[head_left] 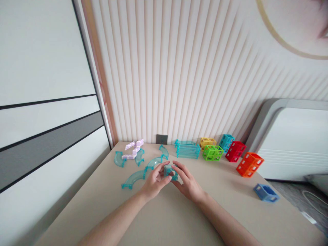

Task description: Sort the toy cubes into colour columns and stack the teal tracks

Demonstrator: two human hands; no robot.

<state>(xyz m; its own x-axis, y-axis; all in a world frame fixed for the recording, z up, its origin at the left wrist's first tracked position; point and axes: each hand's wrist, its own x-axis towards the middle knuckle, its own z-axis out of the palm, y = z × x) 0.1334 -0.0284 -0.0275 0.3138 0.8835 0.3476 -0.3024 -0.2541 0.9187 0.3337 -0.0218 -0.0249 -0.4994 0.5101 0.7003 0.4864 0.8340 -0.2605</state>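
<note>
A small clear teal plastic piece point(171, 172) sits between both my hands over the middle of the beige table point(179, 218). My left hand point(155, 180) pinches it from the left, fingers curled round it. My right hand point(187, 182) grips it from the right with fingertips pressed on it. Just left of my hands lie curved clear teal track pieces point(133, 179), one close to my left fingers.
A lilac stepped piece point(133, 149) and more teal curves lie at the back left. A stack of straight teal tracks point(188, 149), then yellow, green point(212, 152), teal, red and orange point(249, 164) frame blocks line the wall. A blue frame block point(265, 192) lies near the right edge.
</note>
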